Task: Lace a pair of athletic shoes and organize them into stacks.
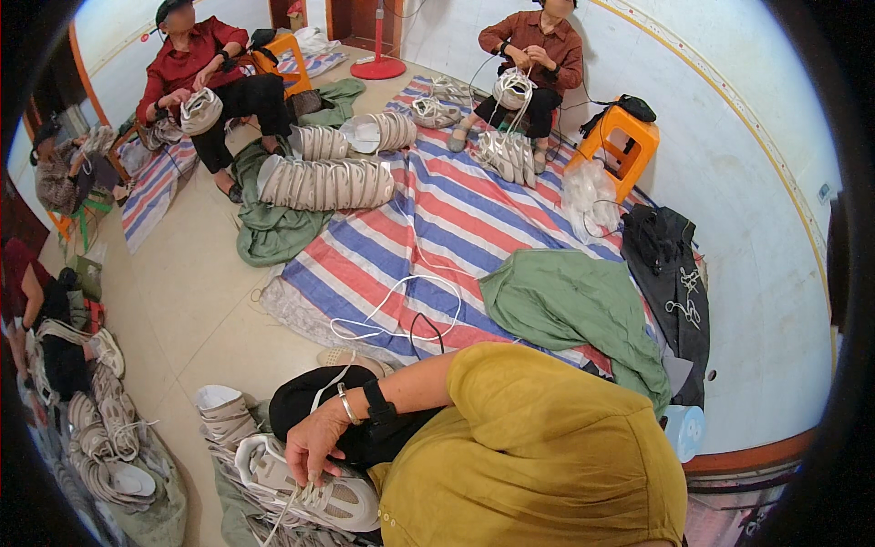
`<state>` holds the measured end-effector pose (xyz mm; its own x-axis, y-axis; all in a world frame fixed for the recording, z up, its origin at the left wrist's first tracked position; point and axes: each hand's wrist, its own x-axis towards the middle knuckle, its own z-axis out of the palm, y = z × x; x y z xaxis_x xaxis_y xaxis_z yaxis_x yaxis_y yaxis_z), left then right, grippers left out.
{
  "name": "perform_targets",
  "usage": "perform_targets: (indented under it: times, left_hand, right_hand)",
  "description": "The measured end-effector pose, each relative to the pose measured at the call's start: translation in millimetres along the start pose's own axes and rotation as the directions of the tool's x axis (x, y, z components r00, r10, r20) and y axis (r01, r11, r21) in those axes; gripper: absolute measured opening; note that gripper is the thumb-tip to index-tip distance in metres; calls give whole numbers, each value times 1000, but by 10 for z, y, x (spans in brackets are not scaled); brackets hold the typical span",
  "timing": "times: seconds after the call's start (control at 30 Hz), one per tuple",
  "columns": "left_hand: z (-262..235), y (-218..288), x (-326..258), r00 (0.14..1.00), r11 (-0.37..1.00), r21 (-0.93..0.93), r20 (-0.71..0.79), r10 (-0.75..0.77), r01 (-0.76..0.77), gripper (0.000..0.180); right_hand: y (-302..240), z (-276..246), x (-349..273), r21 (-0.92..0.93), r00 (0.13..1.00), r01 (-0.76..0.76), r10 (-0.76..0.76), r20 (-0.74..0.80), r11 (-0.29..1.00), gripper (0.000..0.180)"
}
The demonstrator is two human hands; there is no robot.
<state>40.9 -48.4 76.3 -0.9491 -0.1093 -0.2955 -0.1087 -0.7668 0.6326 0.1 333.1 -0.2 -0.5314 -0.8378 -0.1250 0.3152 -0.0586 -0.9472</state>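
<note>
Pale beige & white, a sneaker (344, 497) is seen at lower centre-left, close against the mustard top (547, 428), w/ green cloth (232, 501) spread beside it; what it's propped on can't be told. And the R hand (314, 445) is placed right over it, wrist ringed by a silver bangle (347, 404) & a black wristband (377, 401). Fingers are bent down & drawn nearly together at the white lacing (317, 497), contact made w/ the tips; whether a strand is actually pinched b/w them can't be told. L hand isn't shown, so its grip can't be told either. A loose lace end (279, 524) is seen trailed twd the bottom edge.

Handling, then: prob. light, upper judged soft & bendy, esp. at the mesh, sole stiffer, nothing v. fragile, laces limp & maybe a bit slippery. Best held by the heel collar or round the midsole, w/ lacing left clear. Orientation: opening is turned to upper left, toe apparently pointed lower right, twd the mustard top; long axis is slanted accordingly, lacing side up. Just past the heel, a row of similar shoes (223, 415) is nested, w/ black cloth (296, 397) laid alongside
</note>
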Motion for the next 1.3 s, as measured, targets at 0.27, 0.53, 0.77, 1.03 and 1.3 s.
perform_targets:
  times: [0.27,0.53,0.77,1.03,1.3]
  left_hand:
    - [46,-9,-27,999,996,84,-23,22,-20,49]
    - [-169,14,19,991,1000,22,132,8,-11,33]
    - [306,-462,-182,896,11,962,250,368,-273,30]
    - [570,-604,-243,843,-414,854,452,290,-316,36]
    - [925,-923,-293,750,-463,705,651,119,-538,33]
  right_hand:
    - [0,3,2,-21,1000,18,-17,15,1000,32]
    - [11,15,-6,10,999,32,-32,-7,999,33]
    - [8,12,-6,7,999,31,-31,-24,999,33]
    - [-3,22,-26,16,999,36,-36,-30,999,32]
    - [-12,43,-18,24,999,30,-29,-29,999,33]
